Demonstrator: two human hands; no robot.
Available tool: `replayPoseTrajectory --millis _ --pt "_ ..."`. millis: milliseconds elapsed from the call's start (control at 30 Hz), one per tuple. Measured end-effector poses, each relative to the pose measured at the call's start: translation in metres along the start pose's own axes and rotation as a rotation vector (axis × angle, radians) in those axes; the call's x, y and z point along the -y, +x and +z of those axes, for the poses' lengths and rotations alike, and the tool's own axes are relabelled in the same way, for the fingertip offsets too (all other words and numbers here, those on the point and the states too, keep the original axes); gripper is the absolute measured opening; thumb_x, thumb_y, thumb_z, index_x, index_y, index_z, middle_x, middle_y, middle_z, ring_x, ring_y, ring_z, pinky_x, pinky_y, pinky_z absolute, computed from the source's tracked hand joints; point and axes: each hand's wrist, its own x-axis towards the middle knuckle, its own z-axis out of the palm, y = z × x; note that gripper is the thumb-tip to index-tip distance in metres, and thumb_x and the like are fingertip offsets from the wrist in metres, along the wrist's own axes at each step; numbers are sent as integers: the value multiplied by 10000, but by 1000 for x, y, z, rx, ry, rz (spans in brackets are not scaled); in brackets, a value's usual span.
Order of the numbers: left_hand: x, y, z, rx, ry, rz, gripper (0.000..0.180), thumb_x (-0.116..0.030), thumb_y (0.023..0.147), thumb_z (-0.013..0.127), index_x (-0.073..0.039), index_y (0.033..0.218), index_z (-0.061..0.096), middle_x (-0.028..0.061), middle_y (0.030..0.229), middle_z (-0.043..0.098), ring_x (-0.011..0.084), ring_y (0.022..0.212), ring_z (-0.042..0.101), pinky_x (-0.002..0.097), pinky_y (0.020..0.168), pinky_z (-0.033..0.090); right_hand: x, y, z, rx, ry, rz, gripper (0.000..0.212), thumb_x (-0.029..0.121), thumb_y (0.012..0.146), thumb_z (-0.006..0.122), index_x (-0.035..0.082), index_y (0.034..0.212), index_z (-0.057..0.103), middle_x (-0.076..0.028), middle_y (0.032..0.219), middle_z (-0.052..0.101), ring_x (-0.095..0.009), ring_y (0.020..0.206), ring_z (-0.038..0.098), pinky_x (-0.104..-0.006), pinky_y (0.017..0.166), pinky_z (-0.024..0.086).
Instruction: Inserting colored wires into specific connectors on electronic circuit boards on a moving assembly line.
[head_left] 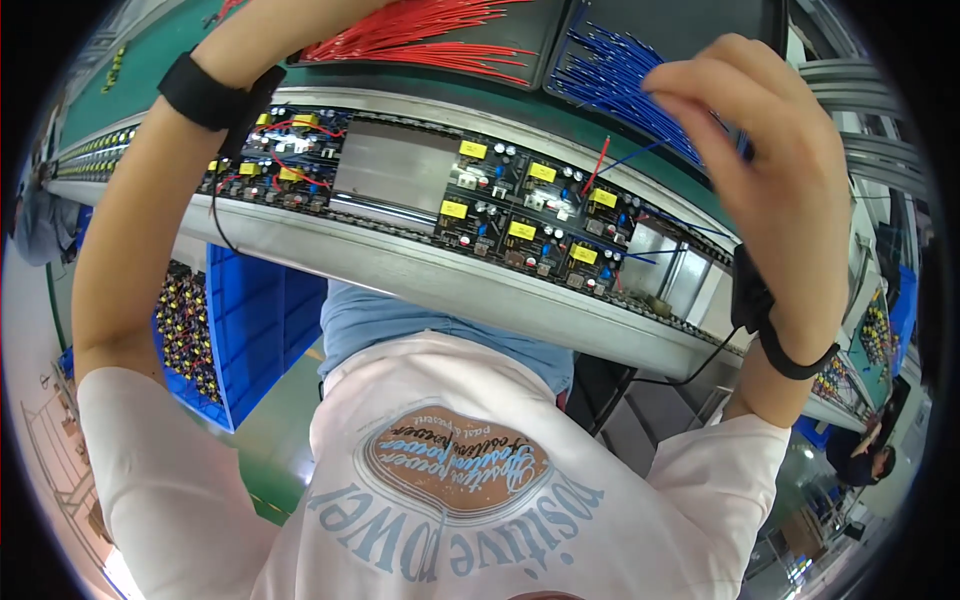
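The right hand (770, 150) hovers over the tray of blue wires (625, 75), its fingers (700, 85) curled and pinched together just above the bundle; whether a wire sits between the fingertips cannot be told. The left hand is out of sight beyond the top edge, so its state cannot be told; only the left forearm (135, 220) and its black wrist strap (205, 95) show, reaching up beside the tray of red wires (430, 40).

Both trays lie on the green bench top behind a metal conveyor rail (400, 255). On the rail sits a row of circuit boards (530, 215) with yellow components, 1 red wire (597, 165) standing up from a board. Another black strap (780, 340) circles the right wrist. A blue bin (255, 320) stands below the rail.
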Motion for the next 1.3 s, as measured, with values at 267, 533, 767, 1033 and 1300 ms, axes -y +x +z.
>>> replayPoseTrajectory --millis 267,533,767,1033,1300 --pt "-43 -7 -12 -145 72 177 133 -133 874 779 -4 907 774 160 766 709 352 722 681 417 689 554 37 4 15 12 -178 -308 104 42 751 732 42 849 695 -53 874 595 -245 858 582 -361 757 464" --pt "-72 -16 -39 -154 59 -60 112 -98 942 705 9 966 726 147 777 682 322 688 633 341 678 532 37 7 22 66 -205 -316 91 40 739 722 48 821 682 -50 870 583 -239 878 574 -358 774 458" --pt "-85 -85 -64 -301 -109 -50 120 -11 977 654 25 1076 713 117 964 726 210 743 639 291 715 517 32 5 27 92 -217 -314 81 38 727 713 52 796 672 -47 867 573 -233 895 567 -356 788 454" --pt "-129 -126 -11 -157 -344 -133 151 65 934 685 21 1071 732 86 1052 751 159 759 670 292 690 525 28 -1 35 78 -221 -297 75 33 718 701 49 786 673 -38 869 576 -227 941 564 -342 838 456" --pt "-142 -111 21 -105 -190 -99 169 50 835 755 -25 985 733 104 879 657 277 742 666 346 654 527 33 5 31 90 -193 -250 85 39 750 714 50 825 676 -54 869 585 -244 892 576 -359 791 463"
